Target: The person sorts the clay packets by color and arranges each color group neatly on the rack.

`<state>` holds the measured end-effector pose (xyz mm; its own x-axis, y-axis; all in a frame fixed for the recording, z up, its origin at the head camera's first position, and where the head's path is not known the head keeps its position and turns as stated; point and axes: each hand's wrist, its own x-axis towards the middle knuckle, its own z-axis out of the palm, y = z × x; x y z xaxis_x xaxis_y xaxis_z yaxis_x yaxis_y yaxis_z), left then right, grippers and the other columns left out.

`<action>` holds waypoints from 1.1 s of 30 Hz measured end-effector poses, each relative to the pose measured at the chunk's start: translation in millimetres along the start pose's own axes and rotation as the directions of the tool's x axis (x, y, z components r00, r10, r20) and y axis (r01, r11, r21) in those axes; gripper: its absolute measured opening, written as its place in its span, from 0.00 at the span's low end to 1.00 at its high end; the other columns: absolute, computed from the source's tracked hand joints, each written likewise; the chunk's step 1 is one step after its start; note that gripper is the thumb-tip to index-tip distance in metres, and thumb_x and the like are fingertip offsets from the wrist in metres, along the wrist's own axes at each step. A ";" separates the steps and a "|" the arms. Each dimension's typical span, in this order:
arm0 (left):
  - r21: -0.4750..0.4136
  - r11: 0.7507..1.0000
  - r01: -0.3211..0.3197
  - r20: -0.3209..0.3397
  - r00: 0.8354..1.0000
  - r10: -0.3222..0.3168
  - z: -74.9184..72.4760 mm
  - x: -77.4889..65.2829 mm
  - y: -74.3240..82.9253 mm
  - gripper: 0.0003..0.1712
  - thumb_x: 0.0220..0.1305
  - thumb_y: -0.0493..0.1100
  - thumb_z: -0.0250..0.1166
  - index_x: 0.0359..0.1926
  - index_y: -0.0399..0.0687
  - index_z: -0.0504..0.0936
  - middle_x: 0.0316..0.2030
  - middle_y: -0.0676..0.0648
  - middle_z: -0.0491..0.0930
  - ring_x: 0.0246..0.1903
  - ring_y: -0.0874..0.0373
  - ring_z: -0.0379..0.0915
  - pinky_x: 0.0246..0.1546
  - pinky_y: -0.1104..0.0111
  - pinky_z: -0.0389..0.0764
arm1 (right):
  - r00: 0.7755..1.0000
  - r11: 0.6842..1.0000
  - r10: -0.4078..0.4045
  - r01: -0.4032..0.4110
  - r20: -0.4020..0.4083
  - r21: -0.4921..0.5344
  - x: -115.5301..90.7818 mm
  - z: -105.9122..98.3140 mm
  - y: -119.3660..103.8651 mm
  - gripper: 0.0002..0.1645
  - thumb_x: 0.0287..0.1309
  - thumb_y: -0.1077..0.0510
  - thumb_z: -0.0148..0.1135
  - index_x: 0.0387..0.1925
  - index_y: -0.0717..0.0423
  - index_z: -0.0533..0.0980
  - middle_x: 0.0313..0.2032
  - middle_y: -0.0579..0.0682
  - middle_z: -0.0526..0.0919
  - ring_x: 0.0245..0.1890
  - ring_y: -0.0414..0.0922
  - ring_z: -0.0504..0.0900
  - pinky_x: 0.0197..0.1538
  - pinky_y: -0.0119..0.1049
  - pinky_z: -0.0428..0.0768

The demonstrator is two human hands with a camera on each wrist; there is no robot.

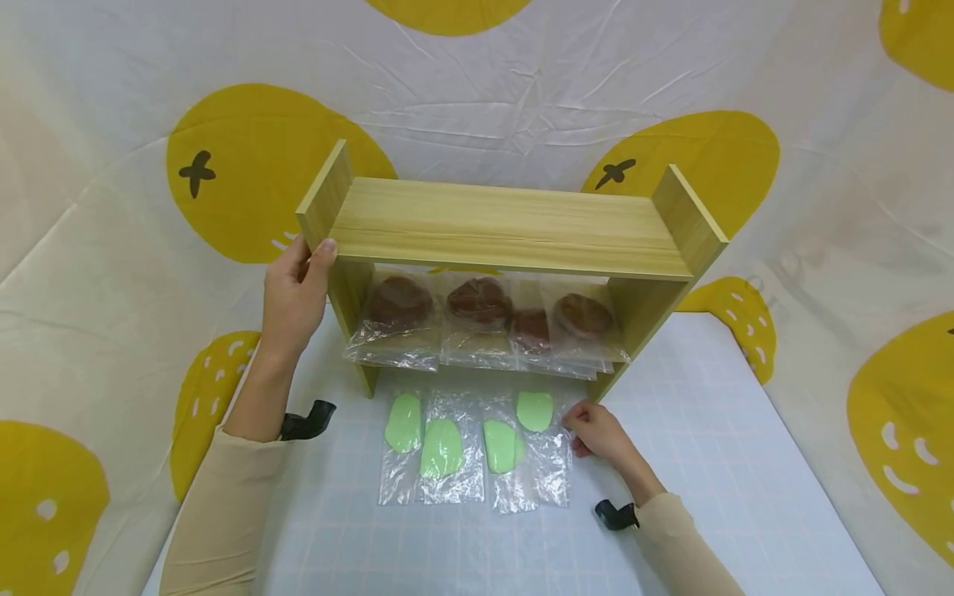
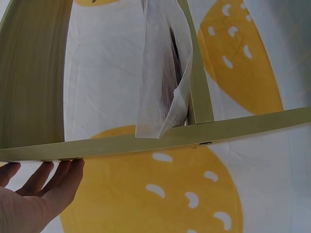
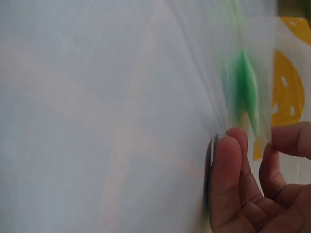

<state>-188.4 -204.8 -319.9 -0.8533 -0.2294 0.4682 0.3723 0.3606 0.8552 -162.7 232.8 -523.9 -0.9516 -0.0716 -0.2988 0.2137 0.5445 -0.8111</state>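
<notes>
Your right hand [image 1: 599,430] pinches the edge of the rightmost green-filled bag [image 1: 536,414]; the bag is just left of that hand, beside the other green-filled bags [image 1: 443,449]. Farther back, your left hand [image 1: 293,302] grips the wooden shelf [image 1: 507,225] by its left side panel [image 1: 328,194]. Brown-filled bags [image 1: 479,302] sit inside.

Yellow-patterned white backdrop [image 1: 477,91], pale checked tabletop [image 1: 447,550]
</notes>
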 end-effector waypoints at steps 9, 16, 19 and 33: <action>0.006 1.000 0.000 -0.002 1.000 0.000 0.4 0.0 -0.5 0.25 0.75 0.56 0.56 0.65 0.50 0.78 0.56 0.45 0.80 0.49 0.53 0.76 0.52 0.60 0.76 | 0.998 0.998 -0.027 0.031 -0.064 0.050 -2.5 1.0 -5.8 0.10 0.69 0.59 0.56 0.41 0.65 0.72 0.31 0.56 0.76 0.28 0.47 0.76 0.30 0.39 0.81; 0.007 1.000 0.000 0.003 1.000 0.000 0.4 -0.2 0.6 0.26 0.75 0.57 0.56 0.65 0.50 0.77 0.57 0.45 0.79 0.51 0.53 0.76 0.55 0.57 0.76 | 0.997 0.983 0.015 -0.001 -0.076 0.182 -5.3 2.8 -14.7 0.11 0.71 0.59 0.51 0.44 0.66 0.70 0.39 0.61 0.78 0.37 0.52 0.78 0.35 0.40 0.80; 0.000 1.000 -0.001 0.003 1.000 0.001 0.1 0.0 0.3 0.26 0.75 0.56 0.56 0.65 0.50 0.77 0.57 0.45 0.79 0.51 0.53 0.76 0.54 0.58 0.76 | 0.997 0.983 0.017 -0.003 -0.076 0.184 -4.3 4.1 -12.2 0.12 0.71 0.59 0.53 0.47 0.67 0.70 0.42 0.62 0.78 0.38 0.52 0.80 0.36 0.41 0.81; -0.011 1.000 0.002 0.009 1.000 -0.002 0.1 -0.3 0.9 0.26 0.75 0.56 0.56 0.66 0.50 0.77 0.56 0.45 0.80 0.51 0.55 0.76 0.53 0.61 0.76 | 0.976 0.897 -0.205 0.157 -0.076 -0.413 -0.5 6.4 -4.8 0.15 0.54 0.56 0.72 0.36 0.63 0.79 0.29 0.50 0.82 0.33 0.48 0.80 0.39 0.46 0.79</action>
<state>-187.9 -204.3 -319.2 -0.8573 -0.2217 0.4647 0.3748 0.3500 0.8585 -161.9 224.9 -523.1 -0.9891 -0.1185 -0.0869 -0.0487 0.8224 -0.5668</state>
